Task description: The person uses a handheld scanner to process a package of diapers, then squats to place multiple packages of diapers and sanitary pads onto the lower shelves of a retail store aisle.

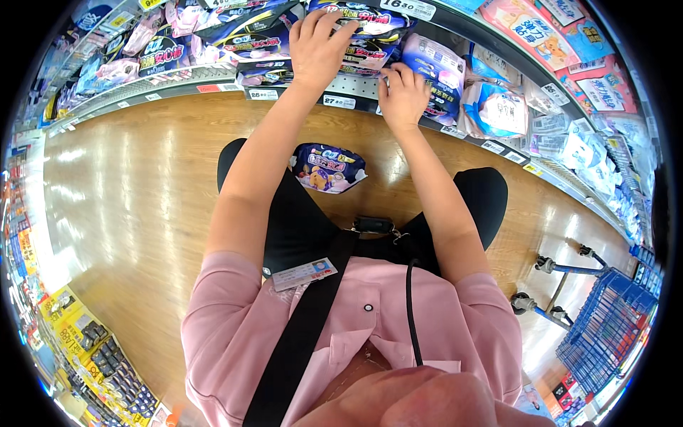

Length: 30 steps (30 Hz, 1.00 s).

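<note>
My left hand (pixel 318 50) lies with spread fingers against the front of a dark sanitary-pants pack (pixel 368 18) on top of a stack on the lower shelf. Beneath it sits another dark pack (pixel 364 55) of the same kind. To the right, my right hand (pixel 406 99) reaches over the shelf edge with its fingers bent. Its fingertips are by the gap between that stack and a purple-and-white pack (pixel 437 66); whether they grip anything is hidden. A dark blue pack with a cartoon bear (pixel 329 166) lies on the floor between my knees.
More dark packs (pixel 256 45) fill the shelf to the left. A blue-and-white pack (pixel 496 109) stands farther right. Price tags line the shelf's front edge (pixel 288 97), with an upper shelf edge (pixel 469 29) above. A blue shopping cart (pixel 603 331) stands behind at right, a yellow display (pixel 80 341) behind at left.
</note>
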Each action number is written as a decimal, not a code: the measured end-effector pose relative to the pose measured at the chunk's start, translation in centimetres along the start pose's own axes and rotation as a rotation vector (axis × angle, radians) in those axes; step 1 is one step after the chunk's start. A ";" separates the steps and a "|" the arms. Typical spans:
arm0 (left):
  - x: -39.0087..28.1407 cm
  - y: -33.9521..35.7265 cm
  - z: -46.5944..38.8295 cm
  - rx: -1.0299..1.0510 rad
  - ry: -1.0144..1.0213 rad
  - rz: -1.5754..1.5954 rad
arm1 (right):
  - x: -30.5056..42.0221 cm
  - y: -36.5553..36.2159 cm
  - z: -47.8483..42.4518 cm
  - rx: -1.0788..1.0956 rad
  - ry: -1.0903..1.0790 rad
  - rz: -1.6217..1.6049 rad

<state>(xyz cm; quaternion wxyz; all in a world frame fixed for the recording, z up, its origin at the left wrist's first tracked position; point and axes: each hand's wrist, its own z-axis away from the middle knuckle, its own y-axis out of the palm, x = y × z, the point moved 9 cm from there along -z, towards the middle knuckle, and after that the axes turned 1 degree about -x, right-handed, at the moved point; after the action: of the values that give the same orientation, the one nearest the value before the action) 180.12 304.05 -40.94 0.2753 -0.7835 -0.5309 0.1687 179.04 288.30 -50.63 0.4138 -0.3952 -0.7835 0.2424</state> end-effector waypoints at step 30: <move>0.1 1.2 -0.3 0.075 0.020 0.170 | -1.3 7.0 -0.8 0.381 -0.322 0.226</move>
<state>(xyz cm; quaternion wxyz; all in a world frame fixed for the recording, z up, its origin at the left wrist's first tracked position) 181.18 303.72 -41.46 0.2944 -0.8165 -0.4531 0.2033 183.08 291.22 -55.72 0.3211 -0.3517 -0.7304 0.4896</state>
